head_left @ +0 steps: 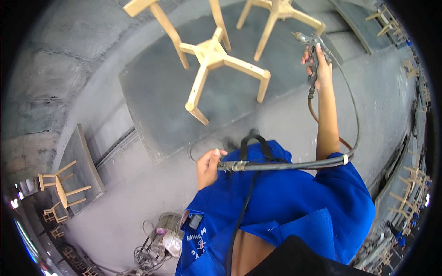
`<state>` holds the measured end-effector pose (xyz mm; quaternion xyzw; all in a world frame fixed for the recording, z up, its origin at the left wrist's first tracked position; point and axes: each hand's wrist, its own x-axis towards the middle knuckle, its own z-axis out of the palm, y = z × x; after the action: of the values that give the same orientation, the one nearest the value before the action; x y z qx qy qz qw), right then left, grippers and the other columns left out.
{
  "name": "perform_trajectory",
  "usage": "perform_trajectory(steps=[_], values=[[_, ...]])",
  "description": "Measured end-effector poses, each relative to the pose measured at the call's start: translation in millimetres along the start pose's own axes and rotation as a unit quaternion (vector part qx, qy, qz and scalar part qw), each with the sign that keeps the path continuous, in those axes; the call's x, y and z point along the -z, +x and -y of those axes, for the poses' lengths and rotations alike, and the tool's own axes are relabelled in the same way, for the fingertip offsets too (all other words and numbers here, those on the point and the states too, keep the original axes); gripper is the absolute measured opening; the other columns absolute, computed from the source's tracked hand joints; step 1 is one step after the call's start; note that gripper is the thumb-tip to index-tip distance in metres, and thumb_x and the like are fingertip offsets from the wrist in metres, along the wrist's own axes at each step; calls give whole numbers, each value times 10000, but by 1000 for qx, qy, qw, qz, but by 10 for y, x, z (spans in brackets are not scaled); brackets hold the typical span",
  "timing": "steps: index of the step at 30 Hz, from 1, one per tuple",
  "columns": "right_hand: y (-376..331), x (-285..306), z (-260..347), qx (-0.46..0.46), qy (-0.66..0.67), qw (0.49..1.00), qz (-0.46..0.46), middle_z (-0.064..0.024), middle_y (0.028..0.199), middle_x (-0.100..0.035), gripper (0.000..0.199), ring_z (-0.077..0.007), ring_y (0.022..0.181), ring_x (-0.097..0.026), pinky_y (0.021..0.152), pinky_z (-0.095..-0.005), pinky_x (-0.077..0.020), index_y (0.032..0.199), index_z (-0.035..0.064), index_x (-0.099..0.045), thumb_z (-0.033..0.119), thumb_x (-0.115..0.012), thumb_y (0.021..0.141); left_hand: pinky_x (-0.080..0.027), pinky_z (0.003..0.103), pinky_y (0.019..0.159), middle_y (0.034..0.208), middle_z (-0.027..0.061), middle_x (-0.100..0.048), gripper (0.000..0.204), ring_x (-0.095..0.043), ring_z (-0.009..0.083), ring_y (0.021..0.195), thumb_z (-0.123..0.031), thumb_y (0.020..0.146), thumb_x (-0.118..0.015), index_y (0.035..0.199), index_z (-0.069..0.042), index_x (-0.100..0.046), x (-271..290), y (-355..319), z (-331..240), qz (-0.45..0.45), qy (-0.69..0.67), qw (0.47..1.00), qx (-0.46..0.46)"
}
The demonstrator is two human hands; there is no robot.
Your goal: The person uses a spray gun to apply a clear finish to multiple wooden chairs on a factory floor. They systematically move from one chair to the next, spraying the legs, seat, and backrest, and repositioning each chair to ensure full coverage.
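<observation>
My right hand (pixel 321 68) is raised at the upper right, its fingers wrapped around the grip of a metal spray gun (pixel 315 55). The gun's nozzle points to the upper left. Thin hoses run from it down past my forearm into a dark hose bundle (pixel 294 165) across my body. My left hand (pixel 208 166) is closed at the wire-wrapped left end of this bundle; part of its grip is hidden. Beyond my hands stands a seatless pale wooden chair frame (pixel 211 56) with crossed rails. Neither hand touches it.
A second chair frame (pixel 276 10) is at the top, over the same dark panel (pixel 161 92). At left, another chair (pixel 62 186) stands by a grey board (pixel 85 161). Tangled cables (pixel 149 255) lie at the bottom. Several chairs (pixel 405 198) line the right edge.
</observation>
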<state>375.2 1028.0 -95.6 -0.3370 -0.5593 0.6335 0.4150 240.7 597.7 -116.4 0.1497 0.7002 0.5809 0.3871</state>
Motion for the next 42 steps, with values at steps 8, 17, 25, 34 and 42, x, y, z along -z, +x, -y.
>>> perform_trajectory(steps=[8,17,25,34,42], values=[[-1178,480,-1426,-212,60,959,-176,-36,643,-568,362,-147,505,-565,375,-244,-327,941,49,-607,408,-620,989,-367,237,640,711,-48,-575,342,-469,51,680,-275,1056,-543,987,13,-715,-243,152,205,66,80,995,13],[-1524,986,-1685,-297,-173,922,-180,29,582,-532,288,-69,441,-468,389,-252,-291,925,92,-663,377,-669,968,-478,274,831,884,52,-712,491,-635,124,861,-176,897,-689,1338,-15,-544,-32,-94,366,155,101,977,106],[-979,-53,-1190,-155,-78,983,64,16,677,-588,267,-55,566,-533,447,-220,-344,999,45,-684,305,-720,954,-452,228,757,821,42,-690,640,-631,97,804,-200,829,-760,1391,-27,-506,-254,-251,555,131,-12,981,141],[-901,-453,-1895,-426,222,843,242,-30,688,-549,351,-149,580,-566,396,-228,-349,1032,5,-589,353,-622,1002,-414,208,677,763,7,-654,637,-601,67,712,-188,834,-783,1385,4,-527,-598,-1093,840,-18,-12,981,191],[-1244,-377,-3216,-520,30,852,63,-30,671,-579,349,-155,508,-555,403,-282,-314,972,57,-585,383,-707,936,-294,199,610,685,-50,-553,674,-456,22,604,-314,870,-797,1379,39,-531,-301,-1361,948,-50,-4,987,151]])
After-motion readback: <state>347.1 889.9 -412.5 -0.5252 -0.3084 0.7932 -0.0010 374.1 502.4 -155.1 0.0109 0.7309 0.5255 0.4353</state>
